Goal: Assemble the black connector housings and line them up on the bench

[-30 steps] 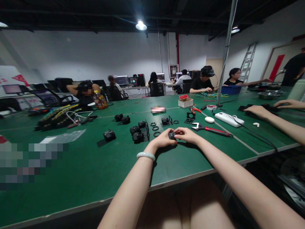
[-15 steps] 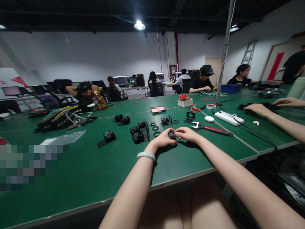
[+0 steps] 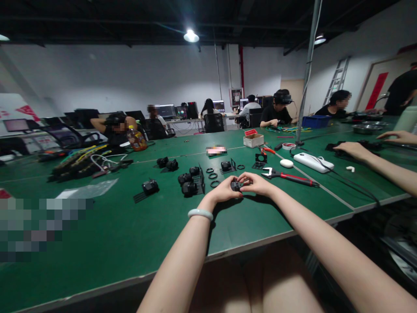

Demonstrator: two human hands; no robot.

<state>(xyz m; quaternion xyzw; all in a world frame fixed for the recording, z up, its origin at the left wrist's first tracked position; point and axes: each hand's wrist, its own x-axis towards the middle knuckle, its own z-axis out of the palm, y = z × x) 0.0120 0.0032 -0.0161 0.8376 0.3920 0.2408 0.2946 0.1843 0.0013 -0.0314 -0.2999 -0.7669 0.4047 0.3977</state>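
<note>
Between my two hands is a small black part [image 3: 236, 186], low over the green table [image 3: 130, 234]. My left hand [image 3: 224, 189] is closed round its left side, a pale bangle on that wrist. From the right, the fingers of my right hand [image 3: 256, 184] pinch the same part. Black rings [image 3: 213, 176] lie just beyond my left hand. Several black camera-like modules [image 3: 190, 188] on slotted brackets stand to the left, and another module [image 3: 225, 166] sits behind the hands. A red-handled adjustable wrench [image 3: 289, 177] lies to the right.
A white power bank [image 3: 313, 162] with a black cable, a white oval object [image 3: 286, 163] and a small box [image 3: 253, 140] lie further back. Bundled cables [image 3: 78, 161] and a bottle [image 3: 137, 138] stand left. Another person's hands [image 3: 355, 152] work at the right.
The fingers of my right hand have shifted slightly on the black part. My left hand keeps its grip. Across the table, a seated person at the right has leaned lower.
</note>
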